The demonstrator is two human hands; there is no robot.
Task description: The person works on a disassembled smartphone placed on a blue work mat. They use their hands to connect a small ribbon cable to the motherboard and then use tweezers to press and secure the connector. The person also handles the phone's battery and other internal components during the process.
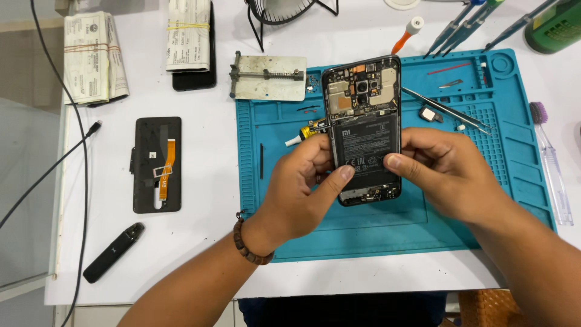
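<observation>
I hold an opened black smartphone upright over the blue work mat, its back cover off so the battery and circuit boards show. My left hand grips its left edge, thumb pressed on the lower battery. My right hand grips the right edge, thumb also on the battery. A small yellow-capped glue tube lies on the mat just behind my left fingers.
A black phone panel with an orange flex cable lies left of the mat. A metal board holder, tweezers, a clear toothbrush, a black pen-like device, paper bundles and a cable surround it.
</observation>
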